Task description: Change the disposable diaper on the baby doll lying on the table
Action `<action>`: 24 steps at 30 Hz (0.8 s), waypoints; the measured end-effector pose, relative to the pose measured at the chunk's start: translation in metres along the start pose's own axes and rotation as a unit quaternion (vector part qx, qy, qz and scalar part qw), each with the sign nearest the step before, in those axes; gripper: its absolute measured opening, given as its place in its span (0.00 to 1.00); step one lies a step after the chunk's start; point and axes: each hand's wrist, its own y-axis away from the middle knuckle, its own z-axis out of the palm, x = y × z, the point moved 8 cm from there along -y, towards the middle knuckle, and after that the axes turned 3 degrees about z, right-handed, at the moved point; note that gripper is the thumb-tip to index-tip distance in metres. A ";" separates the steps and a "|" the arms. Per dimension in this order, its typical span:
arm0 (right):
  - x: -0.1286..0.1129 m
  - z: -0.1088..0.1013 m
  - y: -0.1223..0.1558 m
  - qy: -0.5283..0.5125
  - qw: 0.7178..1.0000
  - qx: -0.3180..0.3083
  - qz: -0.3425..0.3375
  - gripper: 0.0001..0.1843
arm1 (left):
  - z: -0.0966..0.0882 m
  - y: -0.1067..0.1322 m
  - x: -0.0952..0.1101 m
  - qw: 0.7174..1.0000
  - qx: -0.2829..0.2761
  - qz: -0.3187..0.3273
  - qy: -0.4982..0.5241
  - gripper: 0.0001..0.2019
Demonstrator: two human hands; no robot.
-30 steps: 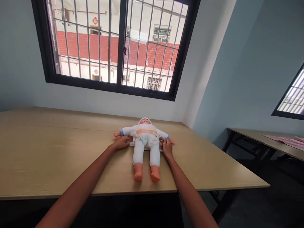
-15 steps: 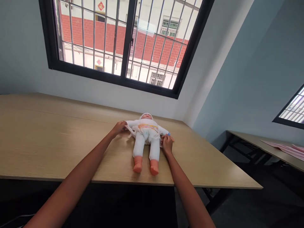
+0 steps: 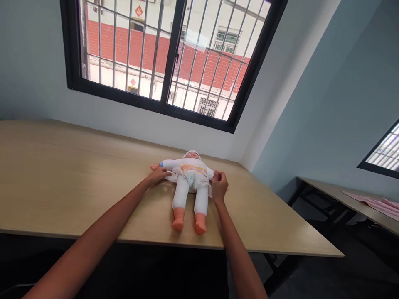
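A baby doll (image 3: 199, 164) in a white cap and white clothing lies on its back, its orange feet towards me. A printed diaper (image 3: 195, 176) is around its hips, over the white leggings. My left hand (image 3: 158, 175) has its fingers closed on the diaper's loose side flap, just below the doll's outstretched arm. On the other side, my right hand (image 3: 220, 186) is closed with curled fingers beside the doll's other arm and hides that arm's end. What its fingers hold is hidden. Part of the diaper's other flap shows beside the right wrist.
The doll lies on a wooden-topped table (image 3: 77, 187), its feet close to the front edge. A barred window (image 3: 162, 62) is in the wall behind. At right stands another table (image 3: 327, 189) with a pink striped cloth (image 3: 374, 203) on it.
My left hand has moved slightly down along the diaper flap, uncovering the doll's hand and blue cuff. My right hand has risen a little and now covers the doll's other cuff and hand.
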 end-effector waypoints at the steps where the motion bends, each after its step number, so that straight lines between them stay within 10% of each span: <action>1: -0.023 0.011 0.005 0.005 0.998 -0.029 -0.050 0.21 | 0.000 0.001 0.002 1.000 -0.003 -0.001 0.028 0.19; 5: -0.099 0.096 0.057 0.167 0.914 -0.264 -0.259 0.15 | 0.006 0.004 0.003 0.992 -0.020 -0.016 0.123 0.19; 9: -0.109 0.153 0.084 0.351 0.823 -0.338 -0.292 0.23 | 0.007 0.006 0.000 0.980 -0.027 -0.042 0.191 0.18; 13: -0.103 0.166 0.073 0.383 0.825 -0.324 -0.258 0.11 | 0.008 0.007 -0.005 0.964 -0.048 -0.076 0.252 0.14; 24: -0.094 0.163 0.067 0.375 0.835 -0.328 -0.235 0.19 | 0.011 0.000 -0.017 0.927 -0.061 -0.104 0.355 0.06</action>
